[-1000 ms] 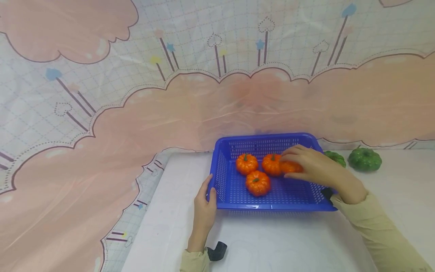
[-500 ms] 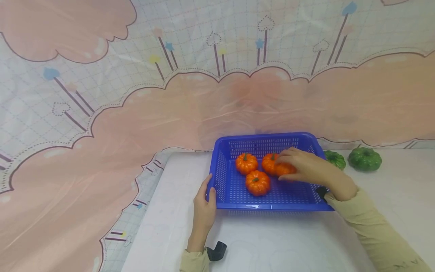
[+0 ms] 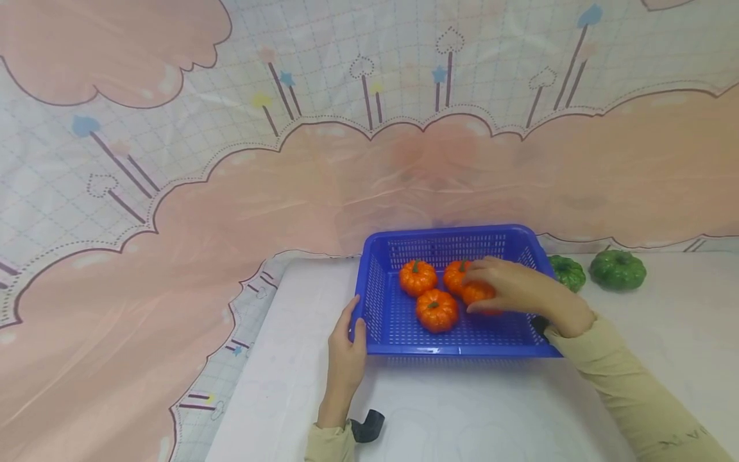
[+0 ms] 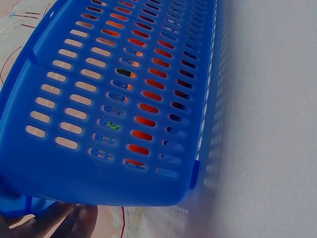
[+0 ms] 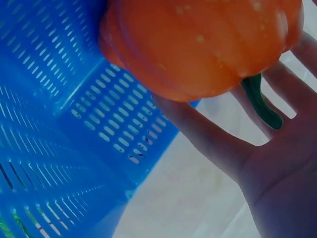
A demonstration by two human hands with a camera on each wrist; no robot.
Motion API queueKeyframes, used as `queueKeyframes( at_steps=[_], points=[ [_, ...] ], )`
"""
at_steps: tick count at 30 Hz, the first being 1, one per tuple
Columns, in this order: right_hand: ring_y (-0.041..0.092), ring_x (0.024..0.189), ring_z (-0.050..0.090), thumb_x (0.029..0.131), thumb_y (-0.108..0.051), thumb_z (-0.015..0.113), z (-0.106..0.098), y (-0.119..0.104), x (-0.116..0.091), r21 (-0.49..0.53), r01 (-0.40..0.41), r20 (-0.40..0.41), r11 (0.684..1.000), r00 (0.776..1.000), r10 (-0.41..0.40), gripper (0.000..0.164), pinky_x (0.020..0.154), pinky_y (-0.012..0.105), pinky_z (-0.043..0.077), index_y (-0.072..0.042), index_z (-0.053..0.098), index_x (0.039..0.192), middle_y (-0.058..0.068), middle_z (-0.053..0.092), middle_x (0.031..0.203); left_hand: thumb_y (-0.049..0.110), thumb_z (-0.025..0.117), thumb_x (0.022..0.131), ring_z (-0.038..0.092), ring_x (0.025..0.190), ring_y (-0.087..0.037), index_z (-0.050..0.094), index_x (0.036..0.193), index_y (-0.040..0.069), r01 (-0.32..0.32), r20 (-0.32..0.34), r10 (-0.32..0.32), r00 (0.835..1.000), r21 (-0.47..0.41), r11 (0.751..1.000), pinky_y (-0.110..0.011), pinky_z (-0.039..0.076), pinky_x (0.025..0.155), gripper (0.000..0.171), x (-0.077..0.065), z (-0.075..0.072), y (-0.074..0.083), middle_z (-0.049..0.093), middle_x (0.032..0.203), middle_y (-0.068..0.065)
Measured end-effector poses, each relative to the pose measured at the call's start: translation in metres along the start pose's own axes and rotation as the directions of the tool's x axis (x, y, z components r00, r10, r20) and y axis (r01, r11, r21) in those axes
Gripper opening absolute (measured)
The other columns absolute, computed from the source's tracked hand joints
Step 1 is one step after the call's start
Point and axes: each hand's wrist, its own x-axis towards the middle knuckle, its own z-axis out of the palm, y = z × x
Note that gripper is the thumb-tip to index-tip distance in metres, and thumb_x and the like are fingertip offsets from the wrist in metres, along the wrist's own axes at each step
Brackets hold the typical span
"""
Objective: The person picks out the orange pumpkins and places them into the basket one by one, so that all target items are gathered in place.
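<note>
My right hand (image 3: pixel 522 287) holds a small orange pumpkin (image 3: pixel 478 293) inside the blue plastic basket (image 3: pixel 456 351). In the right wrist view, thumb and fingers are spread around this pumpkin (image 5: pixel 198 47), its green stem (image 5: pixel 260 101) pointing toward the palm. Three other orange pumpkins are in the basket: one at the back left (image 3: pixel 418 278), one in front (image 3: pixel 437 310), and one partly hidden behind the right fingers (image 3: pixel 455 276). My left hand (image 3: pixel 348 359) grips the basket's left rim. Seen from the left wrist, its fingers (image 4: pixel 74 220) reach the basket's end.
Two green pumpkins stand right of the basket, a nearer one (image 3: pixel 568 273) partly behind its edge and a darker one (image 3: pixel 618 269) farther right. The white table (image 3: pixel 462 410) backs onto a patterned cloth (image 3: pixel 369 179). A black wrist mount (image 3: pixel 367 426) juts from the left sleeve.
My right hand has moved left and slightly down with its pumpkin, bringing it closer to the other orange ones. My left hand stays on the basket rim.
</note>
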Motion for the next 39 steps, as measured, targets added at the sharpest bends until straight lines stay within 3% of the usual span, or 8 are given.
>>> queueKeyframes(
  at_steps=[8, 12, 18, 39],
  points=[
    [0.029, 0.105, 0.063, 0.081, -0.034, 0.082, 0.009, 0.002, 0.003, 0.024, -0.014, 0.037, 1.0, 0.999, 0.014, 0.039, 0.094, 0.048, 0.055, -0.007, 0.073, 0.108, 0.006, 0.069, 0.109, 0.008, 0.047, 0.103, 0.043, 0.141, -0.029, 0.049, 0.145, 0.009, 0.006, 0.002, -0.006, 1.0, -0.001, 1.0, -0.046, 0.035, 0.117, 0.042, 0.0, 0.001, 0.001, 0.049, 0.15, -0.013],
    [0.032, 0.108, 0.063, 0.08, -0.033, 0.082, 0.009, 0.001, 0.004, 0.025, -0.012, 0.05, 1.0, 0.999, 0.011, 0.039, 0.095, 0.051, 0.054, -0.007, 0.073, 0.107, 0.007, 0.07, 0.109, 0.009, 0.047, 0.103, 0.042, 0.142, -0.029, 0.049, 0.145, 0.01, 0.015, -0.001, -0.015, 1.0, 0.002, 1.0, -0.046, 0.036, 0.116, 0.042, 0.0, 0.001, 0.0, 0.049, 0.15, -0.013],
    [0.027, 0.102, 0.064, 0.081, -0.032, 0.082, 0.01, 0.0, 0.006, 0.026, 0.02, 0.06, 0.999, 0.998, -0.022, 0.035, 0.093, 0.047, 0.055, -0.008, 0.073, 0.104, 0.004, 0.069, 0.104, 0.008, 0.047, 0.103, 0.042, 0.142, -0.029, 0.05, 0.145, 0.01, 0.027, -0.006, -0.027, 1.0, -0.008, 1.0, -0.046, 0.035, 0.117, 0.042, 0.0, 0.001, 0.0, 0.049, 0.15, -0.012],
    [0.015, 0.09, 0.062, 0.08, -0.03, 0.083, 0.017, 0.001, 0.009, 0.059, 0.043, 0.126, 0.997, 0.991, -0.05, 0.033, 0.084, 0.037, 0.058, -0.008, 0.074, 0.102, 0.001, 0.069, 0.099, 0.008, 0.047, 0.103, 0.043, 0.141, -0.029, 0.049, 0.145, 0.009, 0.009, -0.004, -0.009, 1.0, 0.007, 1.0, -0.045, 0.036, 0.116, 0.042, 0.0, 0.001, 0.0, 0.049, 0.15, -0.013]
  ],
)
